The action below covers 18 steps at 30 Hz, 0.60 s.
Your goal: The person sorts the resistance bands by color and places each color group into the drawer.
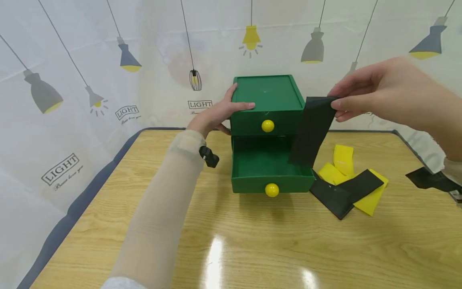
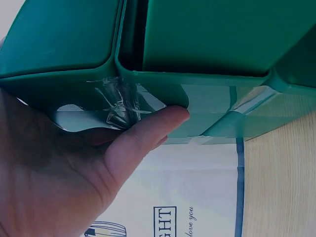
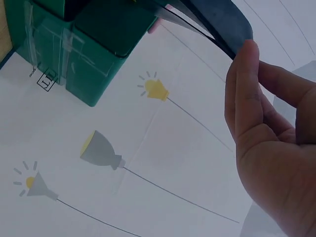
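A green two-drawer box with yellow knobs stands on the table, its lower drawer pulled out. My left hand rests at the box's upper left corner, one digit across the top. In the left wrist view, another finger lies along the taped side wall. My right hand pinches the top end of a flat black strip between thumb and fingers. The strip hangs tilted, its lower end at the right part of the open drawer. The right wrist view shows layered edges on the strip.
Right of the box, several yellow pieces and black pieces lie overlapping on the wooden table. A pale backdrop printed with lamps rises behind the table.
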Motion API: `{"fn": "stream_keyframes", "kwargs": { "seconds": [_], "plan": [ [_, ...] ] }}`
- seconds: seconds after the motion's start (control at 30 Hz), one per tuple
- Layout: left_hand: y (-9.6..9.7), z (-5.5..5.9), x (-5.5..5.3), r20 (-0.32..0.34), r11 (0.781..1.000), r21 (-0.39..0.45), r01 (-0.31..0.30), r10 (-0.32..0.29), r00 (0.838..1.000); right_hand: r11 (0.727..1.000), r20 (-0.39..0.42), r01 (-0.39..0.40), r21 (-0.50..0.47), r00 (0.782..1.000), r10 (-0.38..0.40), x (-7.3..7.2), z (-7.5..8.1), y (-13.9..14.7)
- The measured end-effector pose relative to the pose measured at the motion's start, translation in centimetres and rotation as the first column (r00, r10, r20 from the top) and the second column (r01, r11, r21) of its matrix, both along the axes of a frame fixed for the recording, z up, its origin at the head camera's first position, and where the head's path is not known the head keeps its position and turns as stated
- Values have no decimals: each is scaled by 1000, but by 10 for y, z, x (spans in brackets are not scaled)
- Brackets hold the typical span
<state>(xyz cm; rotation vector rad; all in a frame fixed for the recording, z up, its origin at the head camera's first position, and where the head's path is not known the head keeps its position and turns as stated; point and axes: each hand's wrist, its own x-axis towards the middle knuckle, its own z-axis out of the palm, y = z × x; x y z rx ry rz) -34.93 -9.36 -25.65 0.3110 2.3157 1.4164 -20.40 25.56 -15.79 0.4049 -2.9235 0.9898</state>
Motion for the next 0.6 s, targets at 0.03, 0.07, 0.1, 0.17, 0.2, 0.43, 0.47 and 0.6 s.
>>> {"fn": "stream_keyframes", "kwargs": {
  "seconds": [0.03, 0.07, 0.1, 0.17, 0.2, 0.43, 0.47, 0.6],
  "plan": [
    [0, 0, 0, 0, 1000, 0, 2, -2, 1000, 1000, 4, -4, 1, 1000, 4, 1, -1, -5],
    [0, 0, 0, -1, 1000, 1, 3, -3, 1000, 1000, 10, -8, 1, 1000, 8, 2, -2, -10],
    [0, -1, 0, -2, 1000, 1, 4, -4, 1000, 1000, 18, -13, -4, 1000, 13, 2, -3, -15],
    [0, -1, -1, -3, 1000, 2, 7, -7, 1000, 999, 36, -22, -27, 999, 22, 4, -5, -26],
    [0, -1, -1, -3, 1000, 2, 8, -8, 1000, 999, 42, -26, -40, 999, 27, 5, -7, -32],
    [-1, -2, -4, 5, 1000, 2, 8, -8, 1000, 978, 102, -81, -191, 989, 102, 10, -16, -70],
    [-1, -2, -4, 5, 1000, 2, 8, -8, 1000, 974, 107, -92, -205, 988, 115, 10, -18, -75],
    [0, -2, -4, 10, 1000, 4, 4, -4, 1000, 960, 111, -134, -246, 980, 165, 9, -24, -89]
  ]
}}
